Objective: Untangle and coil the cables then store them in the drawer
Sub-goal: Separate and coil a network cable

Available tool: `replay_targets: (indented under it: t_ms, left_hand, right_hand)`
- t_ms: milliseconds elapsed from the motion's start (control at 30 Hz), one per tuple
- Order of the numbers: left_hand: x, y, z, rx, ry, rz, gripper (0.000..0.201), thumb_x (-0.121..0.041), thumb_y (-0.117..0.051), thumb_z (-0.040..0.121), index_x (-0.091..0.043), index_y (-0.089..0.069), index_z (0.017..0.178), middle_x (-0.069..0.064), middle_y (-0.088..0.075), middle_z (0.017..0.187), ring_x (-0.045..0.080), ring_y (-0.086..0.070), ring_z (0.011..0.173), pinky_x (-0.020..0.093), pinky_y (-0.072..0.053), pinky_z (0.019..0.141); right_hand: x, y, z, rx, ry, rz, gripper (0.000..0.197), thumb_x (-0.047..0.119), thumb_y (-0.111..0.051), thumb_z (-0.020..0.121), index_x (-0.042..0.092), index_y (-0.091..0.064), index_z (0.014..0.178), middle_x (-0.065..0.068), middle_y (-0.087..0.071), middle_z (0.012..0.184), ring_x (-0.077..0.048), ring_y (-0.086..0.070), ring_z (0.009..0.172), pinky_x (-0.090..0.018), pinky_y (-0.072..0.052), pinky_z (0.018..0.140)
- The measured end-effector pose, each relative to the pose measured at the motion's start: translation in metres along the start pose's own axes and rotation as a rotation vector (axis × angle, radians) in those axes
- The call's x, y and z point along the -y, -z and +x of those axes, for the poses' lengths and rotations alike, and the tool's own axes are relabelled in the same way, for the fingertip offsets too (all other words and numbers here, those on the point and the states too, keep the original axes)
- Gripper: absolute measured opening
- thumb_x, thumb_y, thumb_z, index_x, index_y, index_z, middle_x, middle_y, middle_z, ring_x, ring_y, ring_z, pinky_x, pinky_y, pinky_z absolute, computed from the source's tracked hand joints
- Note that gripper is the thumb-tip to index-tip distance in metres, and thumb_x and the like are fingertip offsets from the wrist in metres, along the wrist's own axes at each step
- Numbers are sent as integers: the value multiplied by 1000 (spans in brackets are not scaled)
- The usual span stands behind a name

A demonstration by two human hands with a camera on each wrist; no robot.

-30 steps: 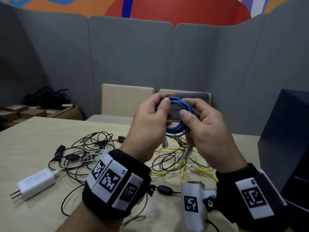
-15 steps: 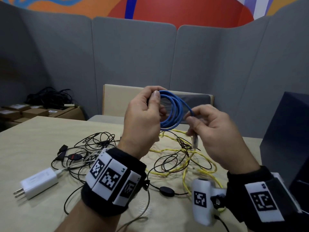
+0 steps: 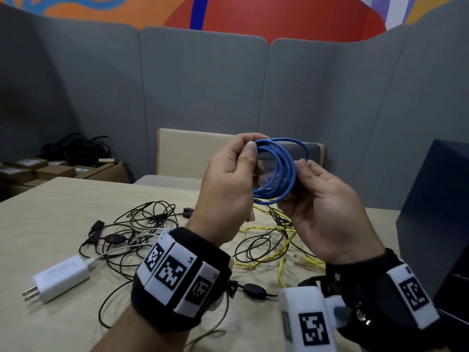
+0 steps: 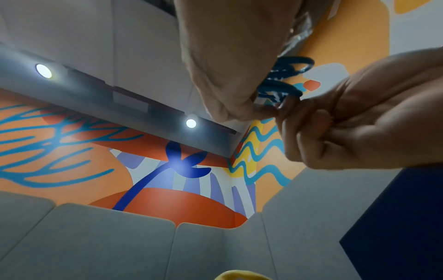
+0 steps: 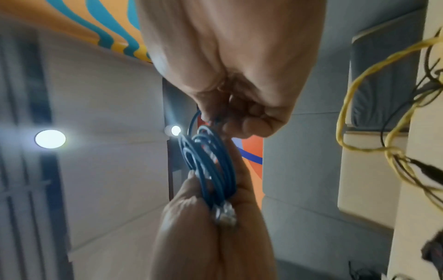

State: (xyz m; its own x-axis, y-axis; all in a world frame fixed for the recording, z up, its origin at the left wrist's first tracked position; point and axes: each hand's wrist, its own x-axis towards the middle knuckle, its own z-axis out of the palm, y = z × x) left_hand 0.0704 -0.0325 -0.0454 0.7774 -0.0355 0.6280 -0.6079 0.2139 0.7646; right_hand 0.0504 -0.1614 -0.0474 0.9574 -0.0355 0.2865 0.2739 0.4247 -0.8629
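So the blue cable is wound into a small coil and held up in the air above the bench, well clear of the mess underneath, I'd guess so it can't snag back into the pile. The left hand pinches the top of the loops between thumb and fingers, which looks like it's there to keep the turns from springing apart. The right hand is curled round the other side of the coil, fingers tucked in among the loops. In the right wrist view a clear plug sits at the edge of the bundle, so my bet is the loose end is being tucked in.

The yellow cable and thin black cables are still tangled on the bench beside a white charger. Can't spot an open drawer anywhere.
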Motion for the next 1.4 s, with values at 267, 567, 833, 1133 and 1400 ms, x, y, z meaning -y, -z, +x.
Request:
replay_targets:
  t_ms: [267, 567, 833, 1133, 1400]
  left_hand:
    - [-2, 6, 0, -11, 10, 39, 23, -30, -42, 94, -33, -64, 94, 5, -57, 84, 17, -51, 68, 61, -48, 63]
    - [4, 6, 1, -58, 39, 132, 24, -20, -38, 104, -24, -61, 102, 1, -68, 91, 13, -61, 71, 47, -52, 54]
    - [3, 0, -1, -11, 46, 88, 24, -12, -34, 105, -9, -58, 107, -16, -59, 56, -1, -54, 48, 14, -43, 45]
    - [-2, 7, 1, -19, 204, -34, 24, -22, -38, 104, -18, -61, 99, 13, -64, 89, 30, -56, 80, 75, -40, 73]
    - [1, 17, 15, -269, 123, -161, 22, -13, -36, 104, -10, -58, 102, -6, -51, 61, 5, -54, 54, 18, -49, 53]
  right_hand:
    - [-3, -3, -2, 25, -44, -39, 11, 14, -47, 98, 12, -57, 101, 0, -61, 71, -10, -51, 56, -23, -43, 54]
    - [7, 6, -2, -74, 348, -485, 22, 23, -69, 77, 22, -58, 95, 3, -58, 84, -12, -54, 68, -28, -44, 61]
    - [-12, -8, -8, 100, 753, -1297, 31, 21, -72, 76, 22, -70, 108, 9, -44, 88, -3, -44, 74, -12, -39, 68]
    - [-7, -13, -11, 183, 775, -1068, 11, 17, -71, 81, 19, -70, 92, 4, -60, 83, -11, -54, 76, -16, -41, 69]
    - [0, -5, -15, 285, 616, -733, 17, 5, -61, 83, 22, -62, 82, 2, -57, 72, -15, -55, 66, -26, -44, 63]
